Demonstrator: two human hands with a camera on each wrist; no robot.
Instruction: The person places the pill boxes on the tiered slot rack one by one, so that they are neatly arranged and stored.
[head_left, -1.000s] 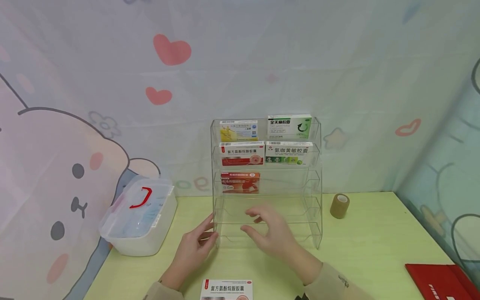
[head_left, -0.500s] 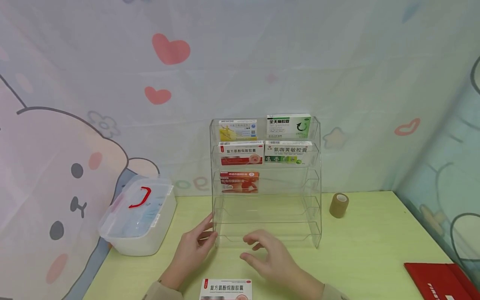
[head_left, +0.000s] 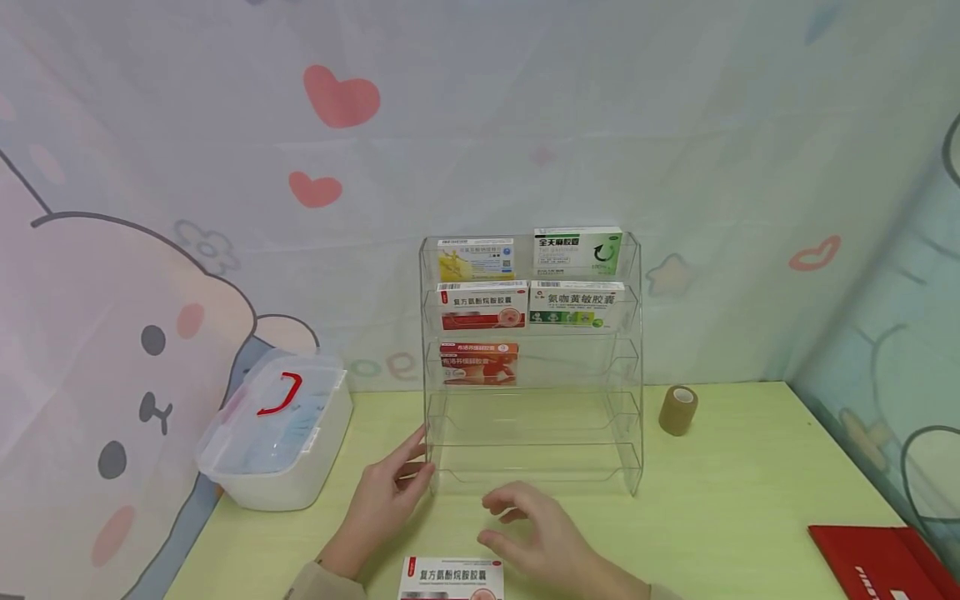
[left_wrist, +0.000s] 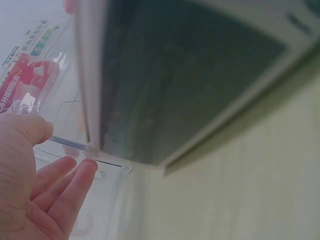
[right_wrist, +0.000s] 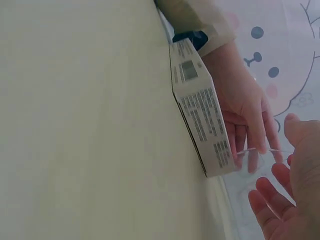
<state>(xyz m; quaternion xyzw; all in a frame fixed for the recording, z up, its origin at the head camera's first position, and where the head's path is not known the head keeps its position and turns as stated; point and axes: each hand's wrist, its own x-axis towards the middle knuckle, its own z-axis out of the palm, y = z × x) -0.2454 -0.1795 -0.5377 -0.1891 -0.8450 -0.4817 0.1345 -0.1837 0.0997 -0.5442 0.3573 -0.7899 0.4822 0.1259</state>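
Observation:
A clear tiered display rack (head_left: pixel 525 461) stands on the table, several medicine boxes on its upper tiers. My left hand (head_left: pixel 385 497) holds the rack's left side edge, thumb in front and fingers along the outer face; the left wrist view shows the hand (left_wrist: pixel 37 175) at that panel. Low before the rack, my right hand (head_left: pixel 542 533) hovers with loosely bent fingers and nothing between them. Between the forearms lies a white-and-red medicine box (head_left: pixel 452 575), cut off by the bottom edge. From the right wrist view, a printed side of this box (right_wrist: pixel 205 120) shows beside the left hand.
A white lidded case (head_left: pixel 281 433) with a red handle is left of the rack. To the right stands a brown bandage roll (head_left: pixel 677 412). A red folder-like item (head_left: pixel 873 558) lies at the right front. A printed curtain (head_left: pixel 600 108) hangs behind.
My right hand has drawn back from the rack's lower tiers, down toward the table's front. The left hand stays at the rack's side, and the boxes stay put.

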